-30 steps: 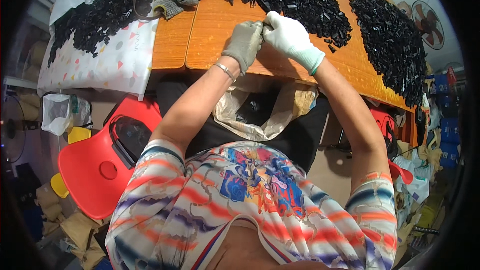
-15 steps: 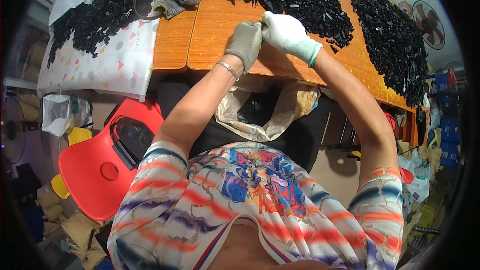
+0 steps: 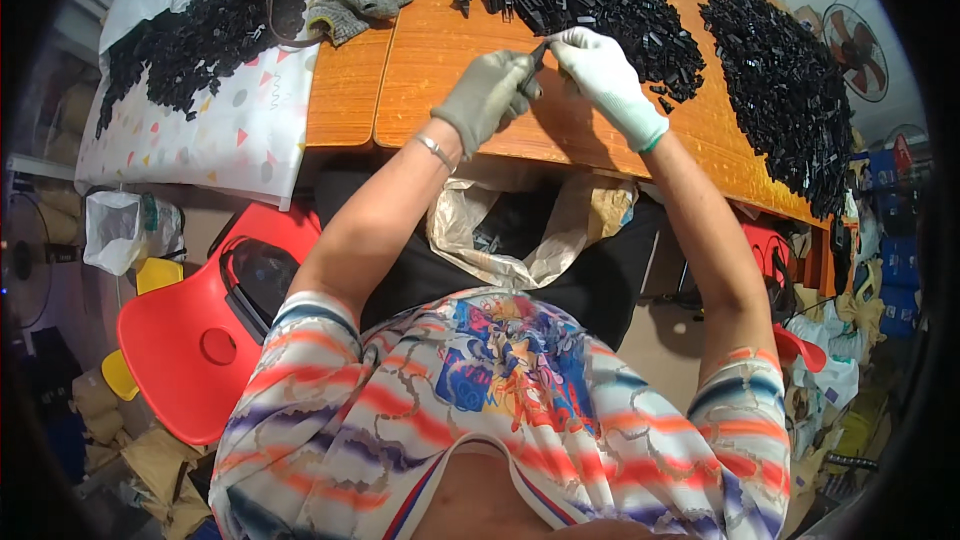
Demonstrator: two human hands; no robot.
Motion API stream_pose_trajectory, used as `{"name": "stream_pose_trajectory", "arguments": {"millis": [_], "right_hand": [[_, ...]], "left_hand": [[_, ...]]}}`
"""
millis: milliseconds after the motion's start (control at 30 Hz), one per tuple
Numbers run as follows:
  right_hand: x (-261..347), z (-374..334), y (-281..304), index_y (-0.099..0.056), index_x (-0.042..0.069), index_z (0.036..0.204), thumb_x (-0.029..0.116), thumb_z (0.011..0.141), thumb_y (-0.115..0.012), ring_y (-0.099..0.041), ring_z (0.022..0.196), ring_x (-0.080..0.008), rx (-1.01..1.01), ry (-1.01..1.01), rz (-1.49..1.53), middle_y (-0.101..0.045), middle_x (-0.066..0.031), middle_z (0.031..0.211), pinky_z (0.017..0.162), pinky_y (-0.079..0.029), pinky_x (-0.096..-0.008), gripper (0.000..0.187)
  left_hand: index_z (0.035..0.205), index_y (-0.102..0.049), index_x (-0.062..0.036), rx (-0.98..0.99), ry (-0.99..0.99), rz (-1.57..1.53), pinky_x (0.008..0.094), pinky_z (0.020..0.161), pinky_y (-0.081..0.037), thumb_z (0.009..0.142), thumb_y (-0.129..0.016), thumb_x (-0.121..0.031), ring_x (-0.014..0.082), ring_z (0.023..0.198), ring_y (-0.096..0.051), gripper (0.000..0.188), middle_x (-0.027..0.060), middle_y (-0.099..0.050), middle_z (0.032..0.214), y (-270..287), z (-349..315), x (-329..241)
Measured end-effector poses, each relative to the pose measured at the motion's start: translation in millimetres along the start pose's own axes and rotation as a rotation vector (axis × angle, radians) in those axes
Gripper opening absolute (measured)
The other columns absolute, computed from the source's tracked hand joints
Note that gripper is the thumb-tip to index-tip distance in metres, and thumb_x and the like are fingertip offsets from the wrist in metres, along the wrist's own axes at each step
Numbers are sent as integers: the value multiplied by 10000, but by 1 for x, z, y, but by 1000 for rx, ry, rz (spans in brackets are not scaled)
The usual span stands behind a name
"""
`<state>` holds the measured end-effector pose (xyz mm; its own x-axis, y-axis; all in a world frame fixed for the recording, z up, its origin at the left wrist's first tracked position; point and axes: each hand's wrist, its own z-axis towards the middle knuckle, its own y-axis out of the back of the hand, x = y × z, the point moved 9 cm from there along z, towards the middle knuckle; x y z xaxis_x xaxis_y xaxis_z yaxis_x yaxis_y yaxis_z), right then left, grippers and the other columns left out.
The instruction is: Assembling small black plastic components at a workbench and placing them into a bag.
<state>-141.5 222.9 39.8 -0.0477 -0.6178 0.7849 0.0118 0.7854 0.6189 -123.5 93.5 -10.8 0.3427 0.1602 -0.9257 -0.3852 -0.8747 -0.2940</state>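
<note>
we hold a small black piece (image 3: 539, 55) in the grip of our left hand (image 3: 487, 100), above the tabletop (image 3: 425, 60). our right hand (image 3: 605, 78) is at its far end, though we cannot tell whether that grip pinches it.

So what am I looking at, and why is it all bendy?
No robot here, just a person! A camera on their head looks down, and its very wide lens makes straight edges bend. The grey-gloved left hand holds a small dark piece. The white-gloved right hand has its fingertips at the piece's upper end; I can't tell whether they grip it. Heaps of small black pieces lie on the orange-brown table, and a pale open bag sits by the person's lap.
</note>
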Motion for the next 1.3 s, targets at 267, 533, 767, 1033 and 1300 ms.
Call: {"name": "stream_pose_trajectory", "arguments": {"millis": [267,533,767,1033,1300], "right_hand": [[-8,-60,-27,-660,46,1027,253,925,-588,-480,673,-39,224,-122,797,-608,34,827,591,-389,-185,242],[-18,-101,-52,-681,2,878,258,885,-620,-663,730,-167,284,-218,508,-687,-89,811,665,-510,-276,263],[-34,-73,37,-703,93,852,290,841,-646,-663,770,-259,-288,14,-229,-691,-104,866,717,-513,-330,205],[-41,-34,33,-709,95,920,351,815,-704,-665,814,-316,-326,33,-783,-677,-129,893,710,-512,-396,277],[-31,-38,26,-698,94,903,275,829,-694,-643,842,-297,-322,107,-663,-631,-115,937,733,-499,-385,195]], "left_hand": [[1071,-543,-97,121,-50,-226,143,418,-228,1017,-449,-230,2,474,-302,171,-35,-505,719,-18,-25,11],[1197,-526,-91,192,75,-155,164,447,-286,1019,-424,-234,21,512,-357,250,-25,-501,710,-20,-82,56],[1236,-586,-80,85,-503,1209,383,820,-524,877,-598,-186,303,966,-656,375,162,-652,1103,-14,-112,2],[1099,-637,-162,-236,-739,1590,420,695,-527,909,-564,-193,301,864,-629,206,113,-607,960,9,21,-76],[1030,-658,-160,-200,-814,2031,392,718,-558,858,-595,-154,260,948,-632,183,93,-610,950,2,95,-82]]}}
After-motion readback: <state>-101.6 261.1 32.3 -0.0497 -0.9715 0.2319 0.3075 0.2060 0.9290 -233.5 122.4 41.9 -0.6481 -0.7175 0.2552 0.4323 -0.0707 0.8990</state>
